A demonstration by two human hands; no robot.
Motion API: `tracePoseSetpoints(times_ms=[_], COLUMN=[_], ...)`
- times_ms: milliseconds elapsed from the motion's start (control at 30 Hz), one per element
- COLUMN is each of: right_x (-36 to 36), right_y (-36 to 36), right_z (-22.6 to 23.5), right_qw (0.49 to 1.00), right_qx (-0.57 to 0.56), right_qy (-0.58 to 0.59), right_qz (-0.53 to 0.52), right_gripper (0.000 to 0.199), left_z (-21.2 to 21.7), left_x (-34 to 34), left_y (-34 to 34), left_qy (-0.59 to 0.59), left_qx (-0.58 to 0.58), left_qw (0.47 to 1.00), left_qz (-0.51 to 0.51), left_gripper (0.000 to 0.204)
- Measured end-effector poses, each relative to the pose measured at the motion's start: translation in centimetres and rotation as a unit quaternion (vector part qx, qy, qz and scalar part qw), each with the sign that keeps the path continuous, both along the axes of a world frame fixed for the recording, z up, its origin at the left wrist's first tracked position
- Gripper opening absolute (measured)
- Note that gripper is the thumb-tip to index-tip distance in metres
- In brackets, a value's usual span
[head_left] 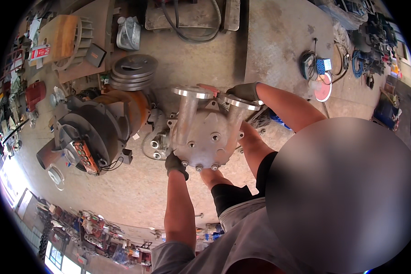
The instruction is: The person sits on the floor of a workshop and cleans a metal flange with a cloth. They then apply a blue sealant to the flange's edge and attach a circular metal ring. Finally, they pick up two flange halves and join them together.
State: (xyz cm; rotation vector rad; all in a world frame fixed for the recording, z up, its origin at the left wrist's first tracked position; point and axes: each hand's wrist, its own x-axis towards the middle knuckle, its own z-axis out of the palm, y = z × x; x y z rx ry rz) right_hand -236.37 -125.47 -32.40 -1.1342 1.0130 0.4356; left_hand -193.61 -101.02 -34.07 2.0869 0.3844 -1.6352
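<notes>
A grey metal pump casing (204,137) stands in front of me, with two flanged pipes on its upper side and several bolts along its lower rim. My left hand (176,165), in a dark glove, grips the casing's lower left edge beside the bolts. Over at the far right side, my gloved right hand (244,92) closes over the right flange (239,103). Part of each hand's fingers is hidden by the casing. A red piece (208,89) shows between the two pipes.
Left of the casing lies a large motor-like machine (93,130) with an orange handheld control (86,156). Stacked metal discs (134,71) and a grey jug (129,34) stand behind it. Cables and a small power tool (308,63) lie on the floor (278,41) at the right.
</notes>
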Motion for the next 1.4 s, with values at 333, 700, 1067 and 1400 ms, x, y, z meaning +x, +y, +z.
tracePoseSetpoints(times_ms=[333,700,1067,1400], right_x=[-0.6,-1.1,-1.3,1.3], right_y=[0.5,0.5,-1.9,3.9], right_z=[-1.7,-3.0,-2.1,9.0], right_qw=[0.999,0.999,0.987,0.899], right_qx=[-0.003,-0.043,-0.072,-0.310], right_qy=[0.025,0.012,0.027,0.036], right_qz=[0.023,0.026,0.143,-0.307], right_gripper=[0.048,0.046,0.053,0.054], left_z=[2.7,1.5,4.7,-1.0], left_x=[-1.9,-0.8,-2.6,-1.3], left_y=[-3.1,-1.5,-3.4,-1.1], left_qy=[-0.050,-0.122,-0.200,-0.328], left_qx=[0.026,-0.003,0.030,-0.215], left_qw=[0.998,0.873,0.946,0.864], left_qz=[-0.041,-0.472,-0.255,-0.315], left_gripper=[0.039,0.037,0.054,0.048])
